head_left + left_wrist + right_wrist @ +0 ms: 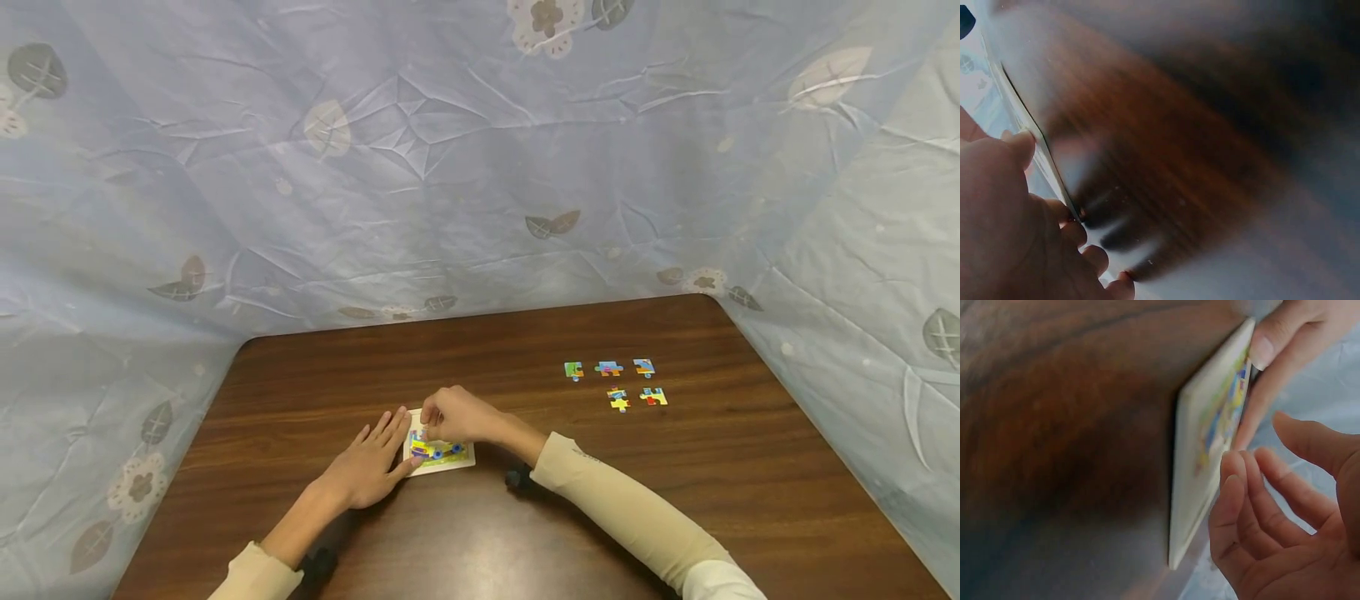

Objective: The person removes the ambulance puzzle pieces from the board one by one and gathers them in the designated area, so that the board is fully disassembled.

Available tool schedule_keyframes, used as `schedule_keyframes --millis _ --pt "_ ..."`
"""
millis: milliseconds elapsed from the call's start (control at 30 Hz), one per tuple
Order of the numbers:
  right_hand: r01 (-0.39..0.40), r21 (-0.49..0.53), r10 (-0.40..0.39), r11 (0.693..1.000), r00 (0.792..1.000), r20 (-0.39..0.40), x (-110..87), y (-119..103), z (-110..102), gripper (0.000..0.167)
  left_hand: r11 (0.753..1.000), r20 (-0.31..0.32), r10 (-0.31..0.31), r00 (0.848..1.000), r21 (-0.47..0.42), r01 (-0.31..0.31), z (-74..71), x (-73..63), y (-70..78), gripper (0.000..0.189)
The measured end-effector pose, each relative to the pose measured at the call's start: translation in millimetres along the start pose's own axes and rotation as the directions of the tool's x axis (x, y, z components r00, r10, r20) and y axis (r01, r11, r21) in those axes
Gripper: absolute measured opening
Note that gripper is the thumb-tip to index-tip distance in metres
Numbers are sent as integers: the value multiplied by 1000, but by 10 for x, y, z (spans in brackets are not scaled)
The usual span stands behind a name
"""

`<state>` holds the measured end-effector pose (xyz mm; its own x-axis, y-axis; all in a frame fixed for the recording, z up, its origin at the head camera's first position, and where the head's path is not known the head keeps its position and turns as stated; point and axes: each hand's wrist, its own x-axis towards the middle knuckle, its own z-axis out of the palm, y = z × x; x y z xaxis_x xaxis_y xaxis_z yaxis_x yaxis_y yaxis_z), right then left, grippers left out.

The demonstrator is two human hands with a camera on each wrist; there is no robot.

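A small puzzle board with a pale frame lies on the table, its yellow and blue vehicle picture partly filled in. My left hand rests flat at its left side, fingers spread; the thumb lies on the board's lower left border. Over the upper part of the board is my right hand, with bent fingers pointing down to the picture. The right wrist view shows the right hand with thumb and fingertips apart and no piece visible between them. Its fingers hide the upper part of the picture in the head view.
Several loose puzzle pieces lie on the brown table to the right, among them a green one, a blue-pink one and a red-yellow one. A patterned cloth hangs behind the table and along its sides.
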<state>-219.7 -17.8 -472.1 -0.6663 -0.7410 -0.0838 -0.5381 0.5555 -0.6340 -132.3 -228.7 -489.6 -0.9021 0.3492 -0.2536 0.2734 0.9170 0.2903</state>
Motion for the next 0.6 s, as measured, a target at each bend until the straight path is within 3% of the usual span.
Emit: schedule_keyframes --millis 167,600 --pt "-56 -34 56 998 998 5 18 -32 59 29 1000 13 -5 1000 11 5 4 4 5 82" --pt "-85 -39 85 996 996 -5 51 -12 127 22 1000 36 -23 999 15 22 -28 -9 55 82"
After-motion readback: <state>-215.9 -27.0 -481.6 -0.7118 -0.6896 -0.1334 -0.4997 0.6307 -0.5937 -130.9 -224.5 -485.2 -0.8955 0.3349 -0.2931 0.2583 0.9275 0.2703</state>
